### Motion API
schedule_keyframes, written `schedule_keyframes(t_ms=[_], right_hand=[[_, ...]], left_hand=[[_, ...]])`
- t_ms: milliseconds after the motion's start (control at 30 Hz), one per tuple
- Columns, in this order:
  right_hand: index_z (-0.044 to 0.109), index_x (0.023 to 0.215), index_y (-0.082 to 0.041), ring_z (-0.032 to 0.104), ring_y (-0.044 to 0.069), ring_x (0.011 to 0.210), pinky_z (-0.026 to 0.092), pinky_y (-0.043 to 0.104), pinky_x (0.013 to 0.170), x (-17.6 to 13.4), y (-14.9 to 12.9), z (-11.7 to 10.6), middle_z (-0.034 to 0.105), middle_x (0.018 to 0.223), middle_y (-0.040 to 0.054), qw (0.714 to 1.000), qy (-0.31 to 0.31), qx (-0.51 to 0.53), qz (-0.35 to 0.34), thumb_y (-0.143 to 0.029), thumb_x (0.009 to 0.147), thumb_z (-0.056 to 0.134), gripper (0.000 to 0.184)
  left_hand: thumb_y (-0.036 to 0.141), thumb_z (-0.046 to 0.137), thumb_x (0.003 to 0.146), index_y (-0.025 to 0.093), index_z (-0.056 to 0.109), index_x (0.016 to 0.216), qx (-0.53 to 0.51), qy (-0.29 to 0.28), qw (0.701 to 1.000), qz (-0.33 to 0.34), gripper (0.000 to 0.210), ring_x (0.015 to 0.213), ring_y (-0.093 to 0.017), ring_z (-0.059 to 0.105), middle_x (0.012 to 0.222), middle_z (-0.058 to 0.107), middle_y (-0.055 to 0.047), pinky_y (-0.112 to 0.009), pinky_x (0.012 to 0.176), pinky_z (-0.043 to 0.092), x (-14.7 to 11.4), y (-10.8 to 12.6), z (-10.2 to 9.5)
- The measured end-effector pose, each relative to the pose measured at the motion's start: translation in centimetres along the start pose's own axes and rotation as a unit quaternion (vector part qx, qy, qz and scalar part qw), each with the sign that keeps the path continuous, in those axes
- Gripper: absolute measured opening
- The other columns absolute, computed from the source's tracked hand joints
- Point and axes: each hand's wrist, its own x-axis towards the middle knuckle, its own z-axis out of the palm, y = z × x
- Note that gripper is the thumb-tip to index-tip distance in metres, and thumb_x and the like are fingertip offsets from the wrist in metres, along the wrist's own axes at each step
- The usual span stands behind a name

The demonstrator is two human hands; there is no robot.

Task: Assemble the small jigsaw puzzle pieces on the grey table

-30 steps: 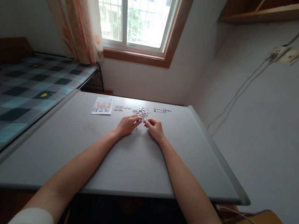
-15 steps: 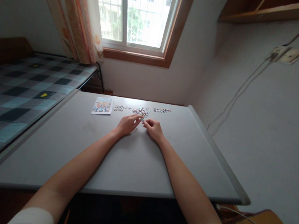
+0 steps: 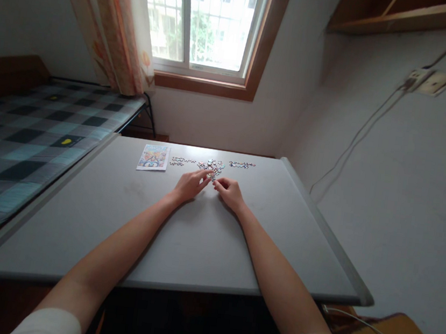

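Observation:
Small colourful jigsaw puzzle pieces (image 3: 212,164) lie in a loose heap at the far middle of the grey table (image 3: 206,241). At the heap's near edge, my left hand (image 3: 190,184) has its thumb and forefinger closed around a small light-coloured puzzle piece (image 3: 212,176). Just right of it, my right hand (image 3: 229,191) is curled, its fingertips pinched at the right side of that same small piece. Fine detail between the fingertips is too small to make out.
A printed picture sheet (image 3: 153,158) lies left of the pieces. Sorted puzzle pieces sit in small groups, one on the left (image 3: 179,160) and one on the right (image 3: 241,164). A checked bed (image 3: 48,129) borders the table's left; a wall with a cable (image 3: 357,134) stands right.
Hardly anything differs. Both hands stay at the heap's near edge, with only slight finger movement at the small puzzle piece.

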Motion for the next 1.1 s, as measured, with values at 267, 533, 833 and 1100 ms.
schedule_keyframes(t_ms=[267, 533, 833, 1100], right_hand=[[0.066, 0.072, -0.014, 0.053, 0.012, 0.057, 0.040, 0.023, 0.056, -0.02, -0.18, 0.03, 0.064, 0.064, 0.0030, 1.000, 0.001, -0.006, -0.004, -0.039, 0.078, 0.056, 0.027], [0.067, 0.073, -0.014, 0.053, 0.012, 0.057, 0.040, 0.023, 0.057, -0.01, -0.03, 0.04, 0.065, 0.064, 0.0030, 1.000, 0.001, -0.013, -0.005, -0.039, 0.079, 0.056, 0.028], [0.065, 0.071, -0.014, 0.051, 0.012, 0.056, 0.039, 0.023, 0.056, 0.02, 0.08, 0.07, 0.064, 0.063, 0.0024, 1.000, 0.001, -0.025, -0.008, -0.038, 0.079, 0.055, 0.027], [0.065, 0.071, -0.014, 0.052, 0.012, 0.057, 0.039, 0.023, 0.057, -0.04, -0.10, 0.09, 0.064, 0.063, 0.0024, 1.000, 0.004, -0.029, -0.007, -0.036, 0.079, 0.055, 0.025]], left_hand=[[0.037, 0.048, 0.091, 0.024, 0.059, 0.110, 0.003, 0.011, 1.000, -0.009, 0.026, 0.060, -0.009, 0.057, 0.086, 0.068, 0.002, -0.021, 0.062, 0.041, 0.00, -0.25, 0.32], [0.036, 0.048, 0.090, 0.024, 0.060, 0.110, 0.001, 0.015, 1.000, -0.012, 0.026, 0.062, -0.010, 0.058, 0.085, 0.068, 0.002, -0.021, 0.063, 0.041, 0.03, -0.20, 0.24], [0.036, 0.046, 0.091, 0.022, 0.068, 0.085, 0.017, 0.011, 1.000, 0.005, 0.027, 0.062, -0.009, 0.055, 0.083, 0.067, 0.000, -0.022, 0.060, 0.038, 0.06, -0.16, 0.05], [0.033, 0.049, 0.090, 0.023, 0.067, 0.090, 0.011, 0.025, 1.000, 0.006, 0.021, 0.060, -0.009, 0.055, 0.084, 0.067, 0.001, -0.021, 0.060, 0.038, 0.03, -0.29, 0.16]])
